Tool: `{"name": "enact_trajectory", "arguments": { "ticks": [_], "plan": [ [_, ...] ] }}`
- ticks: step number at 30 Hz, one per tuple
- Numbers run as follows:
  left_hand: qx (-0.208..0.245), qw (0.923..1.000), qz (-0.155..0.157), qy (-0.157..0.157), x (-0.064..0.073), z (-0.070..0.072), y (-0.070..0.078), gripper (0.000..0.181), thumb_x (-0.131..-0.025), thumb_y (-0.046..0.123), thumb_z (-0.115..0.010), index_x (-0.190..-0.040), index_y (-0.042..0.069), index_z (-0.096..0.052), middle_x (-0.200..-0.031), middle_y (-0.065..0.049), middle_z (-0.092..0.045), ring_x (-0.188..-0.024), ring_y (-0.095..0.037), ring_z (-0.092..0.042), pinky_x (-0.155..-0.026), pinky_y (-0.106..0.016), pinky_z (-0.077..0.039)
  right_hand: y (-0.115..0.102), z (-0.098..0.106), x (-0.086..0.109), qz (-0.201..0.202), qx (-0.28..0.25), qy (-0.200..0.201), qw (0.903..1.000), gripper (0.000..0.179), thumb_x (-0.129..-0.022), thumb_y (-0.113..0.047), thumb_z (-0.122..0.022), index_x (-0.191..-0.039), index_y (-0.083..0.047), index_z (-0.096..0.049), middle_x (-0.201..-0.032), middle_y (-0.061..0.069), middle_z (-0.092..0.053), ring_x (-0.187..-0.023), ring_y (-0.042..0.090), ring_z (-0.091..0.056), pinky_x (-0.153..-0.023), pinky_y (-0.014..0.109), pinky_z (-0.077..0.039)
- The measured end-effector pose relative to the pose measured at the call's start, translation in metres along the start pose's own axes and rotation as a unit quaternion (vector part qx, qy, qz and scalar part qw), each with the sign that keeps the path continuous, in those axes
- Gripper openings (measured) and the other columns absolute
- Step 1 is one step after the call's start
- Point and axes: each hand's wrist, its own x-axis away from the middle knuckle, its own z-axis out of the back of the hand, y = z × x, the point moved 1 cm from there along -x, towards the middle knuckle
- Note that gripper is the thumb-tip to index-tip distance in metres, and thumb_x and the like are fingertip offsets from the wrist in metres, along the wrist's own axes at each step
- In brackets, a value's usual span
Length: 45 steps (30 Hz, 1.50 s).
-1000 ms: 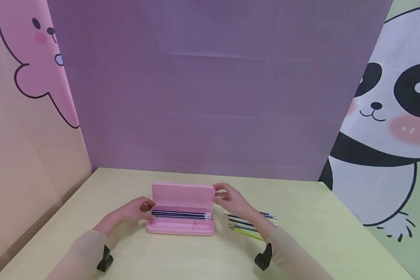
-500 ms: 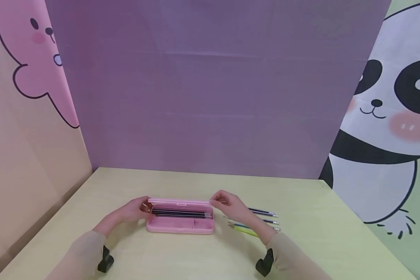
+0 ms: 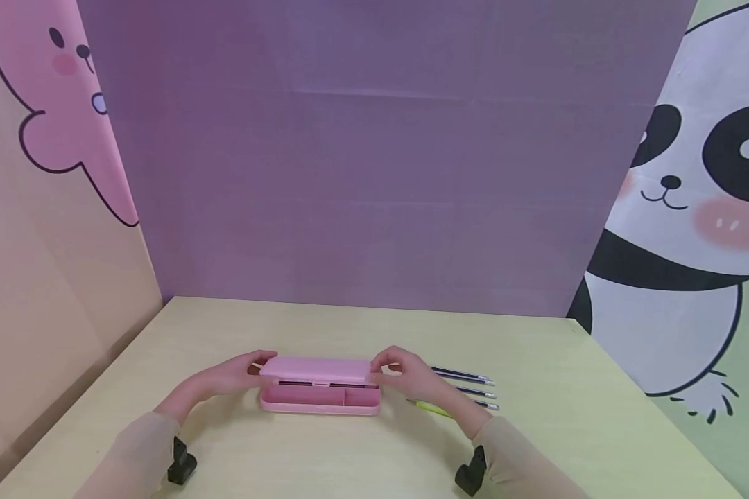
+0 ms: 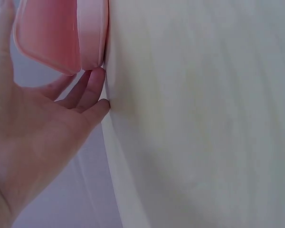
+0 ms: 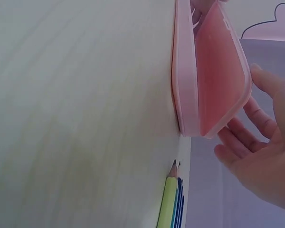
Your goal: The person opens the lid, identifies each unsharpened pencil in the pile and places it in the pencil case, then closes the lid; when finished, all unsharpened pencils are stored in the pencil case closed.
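Note:
A pink pencil case (image 3: 302, 398) sits on the table with its lid (image 3: 324, 367) tilted partway down over it. Through the remaining gap show dark pencils (image 3: 296, 383) and an empty front compartment. My left hand (image 3: 234, 374) holds the case's left end; in the left wrist view its fingertips (image 4: 96, 76) meet the end wall. At the other end my right hand (image 3: 408, 374) grips the lid's corner, thumb on the front edge and fingers along the side in the right wrist view.
Right of the case lie several dark striped pencils (image 3: 465, 376) and a yellow-green pencil (image 3: 433, 409), partly hidden by the right forearm. Behind the wooden table (image 3: 287, 457) hangs a purple backdrop (image 3: 374, 173). A panda drawing (image 3: 674, 305) covers the right wall.
The lid has swung from upright down toward the front, covering most of the pencils inside. My right hand has moved slightly down with it; my left hand has stayed at the left end.

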Motion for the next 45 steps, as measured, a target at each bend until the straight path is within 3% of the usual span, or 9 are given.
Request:
{"name": "enact_trajectory", "arguments": {
  "ticks": [5,12,20,25,34,45],
  "plan": [
    [-0.005,0.9999,0.008,0.006,-0.001,0.000,-0.002,0.071,-0.088,0.044,-0.061,-0.141,0.003,-0.038,-0.137,-0.014,-0.047,-0.122,-0.031,-0.048,-0.104,-0.051,-0.039,0.004,-0.002,0.001,-0.003,0.020,-0.002,0.9998,0.019,-0.084,-0.029,-0.071,-0.093,-0.014,-0.063,-0.116,0.004,-0.057,-0.116,0.024,-0.051,-0.104,0.048,-0.041],
    [0.002,0.9999,0.010,0.005,0.001,-0.002,0.005,0.079,-0.082,0.042,-0.069,-0.142,0.003,-0.036,-0.135,-0.015,-0.048,-0.121,-0.030,-0.049,-0.104,-0.050,-0.040,0.006,-0.003,0.001,0.009,0.032,-0.019,0.9993,0.044,-0.081,-0.032,-0.073,-0.116,-0.007,-0.061,-0.122,0.008,-0.056,-0.117,0.026,-0.051,-0.105,0.050,-0.039],
    [-0.015,0.9993,0.028,0.017,0.000,-0.008,0.009,0.084,-0.077,0.041,-0.074,-0.141,0.003,-0.035,-0.132,-0.013,-0.048,-0.118,-0.027,-0.048,-0.103,-0.048,-0.040,0.005,-0.001,0.000,-0.027,0.082,-0.031,0.9958,0.069,-0.077,-0.037,-0.075,-0.132,-0.003,-0.050,-0.130,0.010,-0.054,-0.124,0.030,-0.048,-0.105,0.049,-0.040],
    [-0.031,0.9990,0.025,0.021,-0.002,-0.010,0.014,0.086,-0.077,0.041,-0.075,-0.141,0.001,-0.034,-0.133,-0.012,-0.046,-0.117,-0.027,-0.048,-0.102,-0.047,-0.041,0.008,0.001,-0.001,-0.041,0.111,-0.028,0.9926,0.073,-0.076,-0.039,-0.075,-0.134,-0.002,-0.049,-0.133,0.011,-0.053,-0.126,0.031,-0.047,-0.106,0.049,-0.039],
    [-0.040,0.9989,0.006,0.025,-0.005,-0.016,0.015,0.089,-0.077,0.037,-0.076,-0.140,-0.005,-0.031,-0.132,-0.014,-0.047,-0.115,-0.027,-0.050,-0.099,-0.043,-0.044,0.014,0.002,-0.003,-0.049,0.099,-0.049,0.9926,0.077,-0.077,-0.037,-0.075,-0.137,0.000,-0.044,-0.139,0.015,-0.047,-0.130,0.033,-0.043,-0.107,0.050,-0.037],
    [-0.052,0.9979,0.014,0.036,-0.010,-0.019,0.018,0.092,-0.076,0.038,-0.076,-0.142,-0.005,-0.030,-0.133,-0.015,-0.047,-0.117,-0.028,-0.049,-0.101,-0.045,-0.043,0.018,0.008,-0.007,-0.084,0.093,-0.069,0.9896,0.083,-0.078,-0.040,-0.075,-0.141,-0.001,-0.038,-0.146,0.015,-0.040,-0.136,0.033,-0.034,-0.110,0.050,-0.033]
  ]
}}
